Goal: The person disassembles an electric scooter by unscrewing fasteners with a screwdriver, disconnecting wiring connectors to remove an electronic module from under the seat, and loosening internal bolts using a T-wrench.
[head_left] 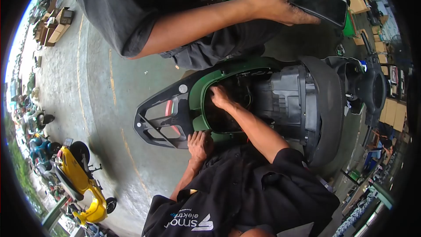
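Note:
A scooter stands before me without its seat, its green body panel [197, 98] framing an open cavity. My left hand [200, 145] grips the near rear edge of this panel, fingers bent over it. Inside the opening, my right hand [221, 98] is closed against the panel's rear inner wall; its fingertips are partly hidden, and I cannot make out what they hold. Behind the panel lies a black tail rack [151, 125] with open slots. Forward of the cavity is a black plastic compartment [285, 92], and dark wiring [244, 88] shows inside the cavity.
Across the scooter stands another person, whose hand [276, 2] holds a black phone [322, 5]. A yellow scooter [74, 175] is parked at left. Cardboard boxes [55, 26] lie at the upper left. The handlebar [372, 90] extends at right, near shelves and boxes [393, 114].

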Motion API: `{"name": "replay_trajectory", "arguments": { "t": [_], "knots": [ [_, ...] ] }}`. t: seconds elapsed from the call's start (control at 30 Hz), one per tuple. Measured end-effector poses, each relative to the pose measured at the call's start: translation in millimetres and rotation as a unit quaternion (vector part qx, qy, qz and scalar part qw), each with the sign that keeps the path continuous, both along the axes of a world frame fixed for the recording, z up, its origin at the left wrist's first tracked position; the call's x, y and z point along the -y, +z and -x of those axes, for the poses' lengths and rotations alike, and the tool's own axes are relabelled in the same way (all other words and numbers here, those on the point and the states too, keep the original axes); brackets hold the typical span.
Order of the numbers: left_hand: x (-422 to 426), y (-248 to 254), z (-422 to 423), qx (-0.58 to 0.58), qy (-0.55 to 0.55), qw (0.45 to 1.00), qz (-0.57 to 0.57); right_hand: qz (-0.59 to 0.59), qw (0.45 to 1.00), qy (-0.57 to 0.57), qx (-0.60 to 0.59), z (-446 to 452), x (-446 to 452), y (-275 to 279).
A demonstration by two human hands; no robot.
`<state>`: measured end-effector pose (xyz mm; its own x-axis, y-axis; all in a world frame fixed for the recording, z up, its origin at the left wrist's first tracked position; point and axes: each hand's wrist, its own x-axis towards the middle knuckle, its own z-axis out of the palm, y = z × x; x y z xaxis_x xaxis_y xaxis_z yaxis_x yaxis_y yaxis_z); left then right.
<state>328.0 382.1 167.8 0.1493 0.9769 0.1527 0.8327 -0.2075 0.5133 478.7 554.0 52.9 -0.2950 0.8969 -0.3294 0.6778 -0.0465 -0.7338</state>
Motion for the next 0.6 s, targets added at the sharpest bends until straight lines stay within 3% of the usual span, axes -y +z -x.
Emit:
{"name": "replay_trajectory", "arguments": {
  "t": [0.17,0.3,0.6],
  "knots": [
    [0,-1,-1,-0.001,0.007,1.000,-0.005,-0.063,0.997,-0.052,-0.009,5,14,-7],
    [0,-3,-2,-0.005,0.008,1.000,-0.006,-0.061,0.998,-0.015,0.004,2,13,-5],
    [-2,1,-4,-0.002,0.022,1.000,-0.008,0.103,0.994,0.001,-0.036,-16,-12,28]
  ]
}}
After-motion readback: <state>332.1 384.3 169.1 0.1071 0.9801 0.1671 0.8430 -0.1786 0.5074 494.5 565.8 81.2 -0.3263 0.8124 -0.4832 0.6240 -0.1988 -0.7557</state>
